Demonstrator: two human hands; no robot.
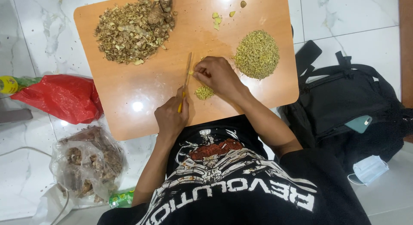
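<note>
At the far left, on the glossy white marble-patterned floor (pixel 352 18), lies a crumpled red plastic bag (pixel 64 98), and below it a clear, wrinkled plastic bag (pixel 88 165) stuffed with knobbly brown ginger roots. The smooth, rounded-corner wooden table (pixel 129 100) carries a wide, ragged heap of dry brownish ginger peelings (pixel 129 31) at its upper left, with a few whole lumpy roots (pixel 160 10) at the heap's right edge. The left hand (pixel 171 117) is closed around the yellow handle of a thin-bladed knife (pixel 187 74), whose narrow blade points away from the body and lies on the table. Just right of the blade, the right hand (pixel 217 74) is curled with fingertips pinched on a small pale-yellow ginger piece (pixel 192 73) against the blade. Beneath that hand sits a small mound of finely chopped ginger (pixel 204 92), and further right a larger, round, grainy yellow-green pile of minced ginger (pixel 257 54). A few pale scraps (pixel 216 19) lie near the table's far edge. Right of the table rests a black fabric backpack (pixel 344 104), with a light blue face mask (pixel 368 170) beside it.
</note>
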